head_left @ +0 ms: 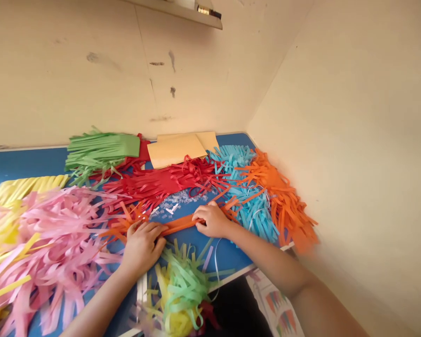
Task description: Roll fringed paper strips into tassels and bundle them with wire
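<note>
A folded orange paper strip with fringed ends (180, 224) stretches between my two hands, low over the blue table (192, 239). Its left part lies under my left hand (144, 241), whose fingers are bent over it. My right hand (210, 220) pinches the strip farther right, thumb and fingers closed on it. Loose orange fringe sticks out beyond each hand. Just in front of me, a bunch of light green and yellow paper strips (184, 285) lies at the table's near edge. Small clear scraps (175, 203) are scattered behind the strip.
Pink fringe (66, 234) and yellow fringe (31, 185) cover the left side. Behind lie green fringe (105, 150), red fringe (161, 180) and tan paper sheets (178, 150). Blue fringe (254, 213) and more orange fringe (287, 201) line the right. Walls border the back and right; a shelf (182, 11) hangs above.
</note>
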Demonstrator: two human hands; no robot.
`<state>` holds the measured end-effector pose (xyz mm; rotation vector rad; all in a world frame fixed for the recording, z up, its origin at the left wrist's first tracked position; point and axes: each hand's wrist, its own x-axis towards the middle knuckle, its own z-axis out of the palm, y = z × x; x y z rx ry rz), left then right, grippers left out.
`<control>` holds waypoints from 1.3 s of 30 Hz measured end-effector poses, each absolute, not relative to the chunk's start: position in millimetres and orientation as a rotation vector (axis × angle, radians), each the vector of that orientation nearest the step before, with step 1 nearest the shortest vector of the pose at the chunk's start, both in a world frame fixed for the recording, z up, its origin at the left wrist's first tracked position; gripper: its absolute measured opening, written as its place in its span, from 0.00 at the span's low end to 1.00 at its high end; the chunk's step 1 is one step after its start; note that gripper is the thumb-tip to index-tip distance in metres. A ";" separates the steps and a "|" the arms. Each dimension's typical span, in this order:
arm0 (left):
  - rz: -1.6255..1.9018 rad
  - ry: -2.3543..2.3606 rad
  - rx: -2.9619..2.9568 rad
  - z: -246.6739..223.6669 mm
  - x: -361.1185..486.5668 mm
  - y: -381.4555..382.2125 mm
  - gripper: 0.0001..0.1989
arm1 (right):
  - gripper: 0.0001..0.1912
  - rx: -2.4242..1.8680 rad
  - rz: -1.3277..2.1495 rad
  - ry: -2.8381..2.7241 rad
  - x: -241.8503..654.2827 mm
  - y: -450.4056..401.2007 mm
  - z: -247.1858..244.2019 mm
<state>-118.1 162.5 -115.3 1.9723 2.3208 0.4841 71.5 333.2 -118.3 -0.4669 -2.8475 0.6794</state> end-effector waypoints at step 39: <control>0.284 2.537 1.794 -102.9 -115.5 180.5 0.12 | 0.07 -0.873 0.426 -2.807 49.8 322.5 -115.5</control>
